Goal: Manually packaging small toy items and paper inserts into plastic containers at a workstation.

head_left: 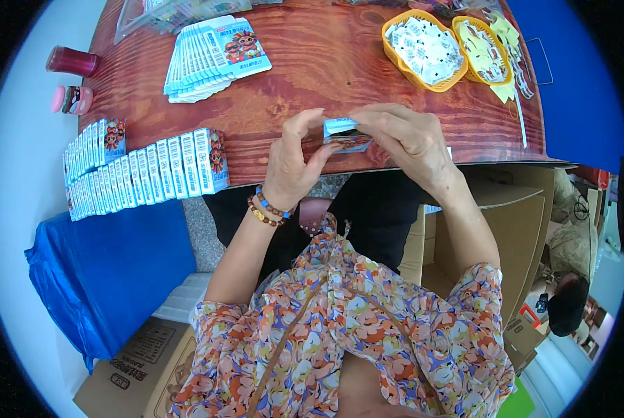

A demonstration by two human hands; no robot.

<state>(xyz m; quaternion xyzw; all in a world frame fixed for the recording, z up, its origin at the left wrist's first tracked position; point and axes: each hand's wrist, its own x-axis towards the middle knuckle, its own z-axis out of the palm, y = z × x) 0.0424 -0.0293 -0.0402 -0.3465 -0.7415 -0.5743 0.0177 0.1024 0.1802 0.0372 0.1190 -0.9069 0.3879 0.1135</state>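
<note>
- The left hand (291, 157) grasps the box (347, 142), thumb on its near face, index finger arched by its left end.
- The right hand (409, 136) pinches the box at its upper right (the far side is hidden).
- The box is just inside the near edge of the worktop (305, 76); I cannot tell whether it touches the wood.
- To the left, a long row (152, 171) of boxes follows that edge, with a short row (99, 145) behind; a narrow strip of wood separates the long row from the left hand.
- Beyond the hands, wide open wood stretches between the stack (214, 63) and the yellow baskets (434, 88).
- The baskets stand near the right edge; the jar (75, 100) and cup (74, 61) are by the left.
- Below the near edge, an open carton (493, 230) lies beneath the right forearm.
</note>
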